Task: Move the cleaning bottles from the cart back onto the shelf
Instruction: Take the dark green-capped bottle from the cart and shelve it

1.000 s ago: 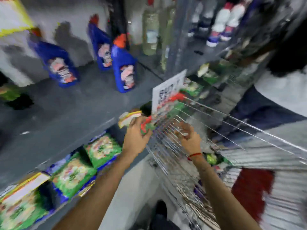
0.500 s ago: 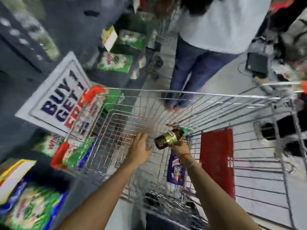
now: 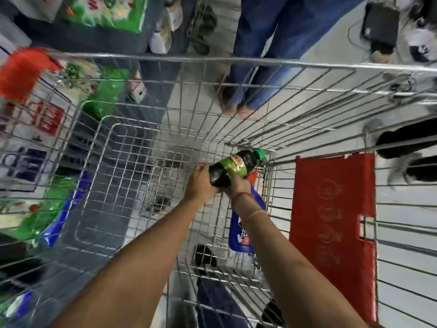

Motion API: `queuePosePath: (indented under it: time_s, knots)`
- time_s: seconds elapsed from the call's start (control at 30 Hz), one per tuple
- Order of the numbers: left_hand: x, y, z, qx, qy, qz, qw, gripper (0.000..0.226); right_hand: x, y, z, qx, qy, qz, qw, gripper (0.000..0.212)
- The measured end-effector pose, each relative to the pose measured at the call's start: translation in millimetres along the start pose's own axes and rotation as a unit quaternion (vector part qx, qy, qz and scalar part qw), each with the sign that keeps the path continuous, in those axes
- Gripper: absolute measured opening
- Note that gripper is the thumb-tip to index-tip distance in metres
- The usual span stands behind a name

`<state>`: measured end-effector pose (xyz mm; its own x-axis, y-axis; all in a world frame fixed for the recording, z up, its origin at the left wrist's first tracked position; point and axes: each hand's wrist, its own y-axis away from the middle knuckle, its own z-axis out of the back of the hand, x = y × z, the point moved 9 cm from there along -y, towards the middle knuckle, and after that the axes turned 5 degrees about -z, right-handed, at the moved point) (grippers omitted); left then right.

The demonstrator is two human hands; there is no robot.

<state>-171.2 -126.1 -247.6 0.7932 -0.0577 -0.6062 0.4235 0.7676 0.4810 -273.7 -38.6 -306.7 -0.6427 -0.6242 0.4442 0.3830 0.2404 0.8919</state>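
I look straight down into the wire cart [image 3: 236, 60]. A dark bottle [image 3: 233, 166] with a green-yellow label and a green cap lies tilted above the cart's floor. Both hands hold it. My left hand [image 3: 199, 185] cups its base from the left. My right hand [image 3: 238, 185], with a red thread on the wrist, grips it from below. Under my right forearm a blue cleaning bottle [image 3: 243, 235] with a red cap lies in the cart against the right wall, partly hidden by the arm.
A red plastic flap [image 3: 331, 221] hangs on the cart's right end. A person in blue jeans [image 3: 267, 43] stands just beyond the far rim. Shelves with green packets [image 3: 106, 13] run along the left. A second person's dark shoes [image 3: 406, 157] are at the right.
My view swung from the shelf down into the cart. My right hand lifted the dark bottle, and my left hand has now come onto its base.
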Motion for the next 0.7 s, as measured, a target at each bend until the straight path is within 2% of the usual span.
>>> queuePosePath:
  time_s: [0.03, 0.07, 0.2, 0.33, 0.4, 0.43, 0.5, 0.53, 0.6, 0.63, 0.7]
  knots:
    - [-2.2, 1.3, 1.6, -0.010, -0.001, -0.005, 1.000, 0.068, -4.8, 1.3, -1.3, -0.017, -0.012, -0.008, 1.000, 0.082]
    - [-5.0, 4.7, 4.9, -0.019, -0.004, -0.012, 1.000, 0.066, -7.1, 5.7, 0.1, -0.035, -0.028, -0.013, 0.999, 0.083]
    - [-11.4, 27.5, 27.1, -0.037, -0.019, -0.017, 0.999, 0.068, -12.7, 38.3, -7.8, -0.015, -0.075, -0.058, 0.995, 0.049]
    - [-15.3, 66.0, 64.1, -0.008, -0.019, -0.031, 0.999, 0.076, -24.4, 76.4, -27.4, 0.048, -0.075, -0.092, 0.992, 0.063]
    - [-16.0, 92.7, 86.5, -0.004, -0.013, -0.038, 0.999, 0.074, -24.6, 96.7, -33.7, 0.071, -0.036, -0.071, 0.994, 0.050]
    - [-14.3, 105.6, 97.4, -0.003, -0.002, -0.038, 0.999, 0.065, -23.0, 104.5, -36.7, 0.082, -0.008, -0.050, 0.995, 0.047]
    - [-3.6, 127.3, 115.2, 0.011, 0.032, -0.025, 0.999, 0.039, -8.9, 126.7, -41.4, 0.084, 0.076, 0.011, 0.993, 0.061]
    - [2.7, 136.0, 122.1, 0.023, 0.050, -0.018, 0.998, 0.031, 0.7, 144.4, -44.8, 0.088, 0.113, 0.037, 0.989, 0.060]
    - [17.2, 147.4, 136.5, 0.024, 0.100, 0.009, 0.995, 0.037, 11.8, 178.3, -59.7, 0.141, 0.147, 0.059, 0.977, 0.054]
    - [23.6, 152.0, 147.7, 0.001, 0.137, 0.032, 0.990, 0.038, 16.7, 195.3, -68.2, 0.170, 0.150, 0.063, 0.972, 0.056]
    - [32.6, 166.4, 176.3, -0.060, 0.252, 0.086, 0.962, 0.022, 22.5, 231.5, -86.1, 0.212, 0.149, 0.077, 0.963, 0.067]
